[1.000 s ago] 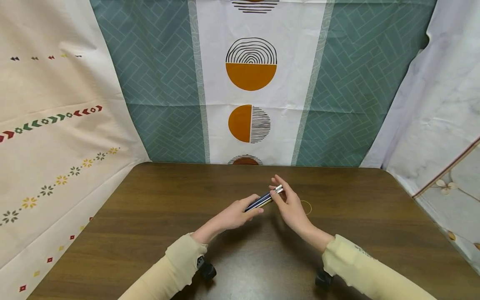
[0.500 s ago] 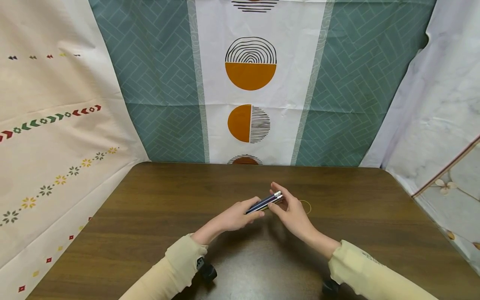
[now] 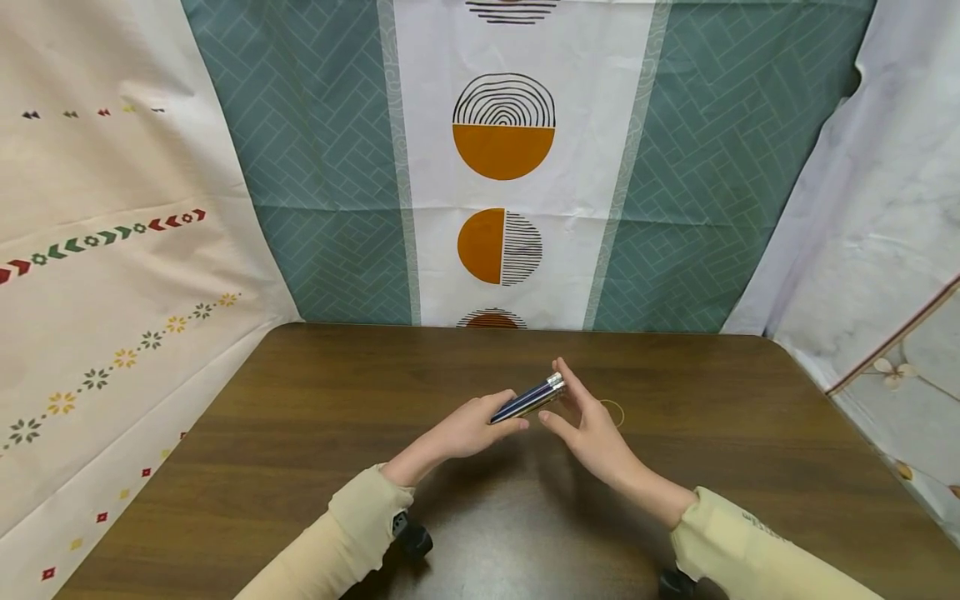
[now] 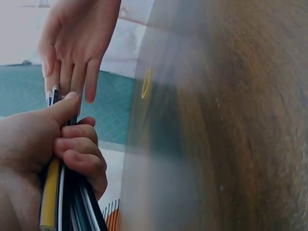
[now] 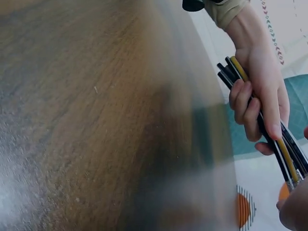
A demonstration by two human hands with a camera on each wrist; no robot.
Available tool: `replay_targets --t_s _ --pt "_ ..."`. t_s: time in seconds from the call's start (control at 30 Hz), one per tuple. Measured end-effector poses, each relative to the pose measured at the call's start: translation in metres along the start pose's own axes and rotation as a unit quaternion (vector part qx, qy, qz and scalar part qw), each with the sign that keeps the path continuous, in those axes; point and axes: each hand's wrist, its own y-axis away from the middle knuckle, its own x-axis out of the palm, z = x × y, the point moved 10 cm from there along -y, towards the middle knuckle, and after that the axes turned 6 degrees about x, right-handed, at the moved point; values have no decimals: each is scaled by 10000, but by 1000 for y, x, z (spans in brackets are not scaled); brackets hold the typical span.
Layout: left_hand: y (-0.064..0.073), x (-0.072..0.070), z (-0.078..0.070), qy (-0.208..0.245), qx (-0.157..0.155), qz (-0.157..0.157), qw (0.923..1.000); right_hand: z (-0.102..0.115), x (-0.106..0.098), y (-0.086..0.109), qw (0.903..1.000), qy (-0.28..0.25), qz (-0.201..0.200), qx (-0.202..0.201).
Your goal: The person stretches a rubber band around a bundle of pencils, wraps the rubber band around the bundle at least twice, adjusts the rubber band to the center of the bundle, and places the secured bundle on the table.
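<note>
My left hand grips a bundle of pencils above the table, their far ends tilted up to the right. Most of the pencils are dark with pale stripes; a yellow pencil shows among them in the left wrist view. Silver ferrules and whitish tips mark the far ends. Close by those ends is my right hand, its fingers extended and thumb spread apart. Whether its fingers touch the tips cannot be told. A thin yellow rubber band lies on the table just beyond the right hand.
The brown wooden table spreads under both hands. A patterned cloth hangs along its back edge, with cream cloth at the left and pale cloth at the right. Each wrist carries a dark camera.
My right thumb and fingers have moved apart, away from the pencil ends, and the right forearm has shifted slightly right. The left hand keeps its grip almost in place.
</note>
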Motion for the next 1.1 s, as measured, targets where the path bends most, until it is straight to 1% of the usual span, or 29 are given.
replay_targets --t_s 0.1,0.3,0.47,0.53,0.63,0.7,0.87,1.1 --pt "-1 2 3 33 -45 36 10000 -1 1 1 10000 -58 54 -12" --pt "-1 5 10 207 -264 84 9994 0 0 1 10000 -35 19 -14" --pt "-1 5 12 371 -355 76 9987 0 -1 1 9993 -355 43 126" --pt "-1 3 12 376 -367 29 9986 -1 -1 1 9986 -490 32 176" --pt "-2 1 11 297 -370 -23 9989 0 -2 1 9986 -511 -9 142" --pt "-1 0 11 276 -373 -36 9989 0 -3 2 9990 -445 -40 84" --pt "-1 0 12 312 -392 -85 9987 -1 -3 4 9999 -69 -96 36" --pt "0 3 14 272 -314 -166 9990 -9 1 6 9994 285 -99 196"
